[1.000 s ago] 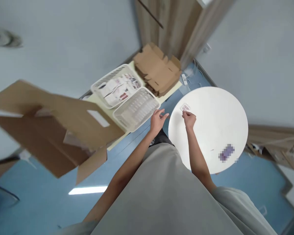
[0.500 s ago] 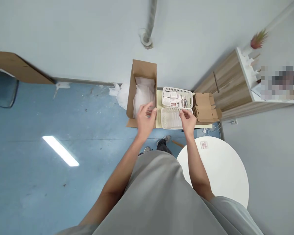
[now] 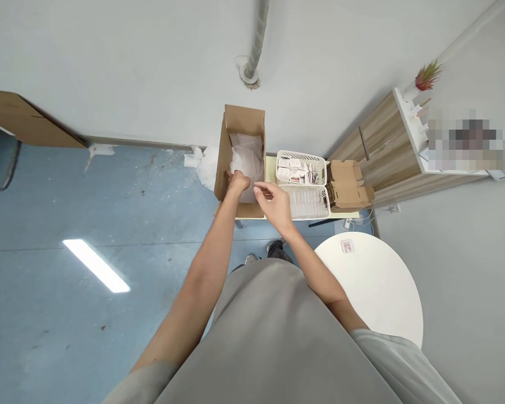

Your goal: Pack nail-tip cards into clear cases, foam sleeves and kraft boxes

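My left hand (image 3: 237,183) reaches down into a tall open cardboard box (image 3: 244,210), over translucent white film or bags (image 3: 247,156) bunched inside. Its thumb and a finger show spread apart; the other fingertips are hidden. At the box's right edge is my right hand (image 3: 278,206), thumb and fingers apart, with nothing visible between them. It covers the left end of a white basket (image 3: 329,206) with clear plastic containers (image 3: 308,203) in rows. Just behind stands a second white basket (image 3: 302,155) holding printed packets (image 3: 295,170).
Folded cardboard cartons (image 3: 348,188) are stacked right of the baskets on a pale yellow table (image 3: 349,215). A round white table (image 3: 374,286) carries a small printed square. White crumpled material (image 3: 208,167) lies left of the box. A wood-grain cabinet (image 3: 381,137) stands at right.
My left hand has gone down into the box, leftward. My right hand has moved left from the front basket to the box's right edge, uncovering the clear containers.
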{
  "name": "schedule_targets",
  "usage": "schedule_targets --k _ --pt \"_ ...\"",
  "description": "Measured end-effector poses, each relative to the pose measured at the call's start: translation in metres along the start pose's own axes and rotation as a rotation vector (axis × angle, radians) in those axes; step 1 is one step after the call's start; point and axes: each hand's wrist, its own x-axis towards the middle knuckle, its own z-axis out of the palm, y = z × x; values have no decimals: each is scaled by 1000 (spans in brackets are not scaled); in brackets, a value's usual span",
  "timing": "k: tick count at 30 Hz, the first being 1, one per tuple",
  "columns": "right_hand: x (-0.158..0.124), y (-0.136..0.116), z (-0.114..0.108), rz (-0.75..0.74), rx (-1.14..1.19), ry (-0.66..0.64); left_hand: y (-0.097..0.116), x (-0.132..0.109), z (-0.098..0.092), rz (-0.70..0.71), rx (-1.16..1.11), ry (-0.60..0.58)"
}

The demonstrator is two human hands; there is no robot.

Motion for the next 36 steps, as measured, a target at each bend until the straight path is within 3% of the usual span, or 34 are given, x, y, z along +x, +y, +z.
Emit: schedule_targets --k 2,4,9,12,14,17,20,27,32,36 --pt "-3 0 1 -11 4 -6 6 6 2 -209 161 103" --pt "-6 -1 0 -18 -1 -7 13 5 2 -300 261 140" --pt "-12 -2 -4 -17 -32 4 28 -22 -7 -173 321 115" --pt "-9 1 -7 -21 -35 22 37 -55 -14 40 350 126" --pt "-4 3 -8 -27 -33 16 44 -79 -18 149 297 100" --pt "3 1 -7 -49 -42 -39 58 -113 -22 206 109 -40" --pt "8 -5 -2 -78 -82 -84 75 -136 -27 301 28 -79" --pt "21 -15 12 -22 -169 74 117 -169 -30 461 -59 -102" --pt "29 -29 -14 -114 -131 139 132 -192 -28 426 -215 -75" --pt "15 -49 -54 -168 -56 184 124 -192 -32 422 -207 103"
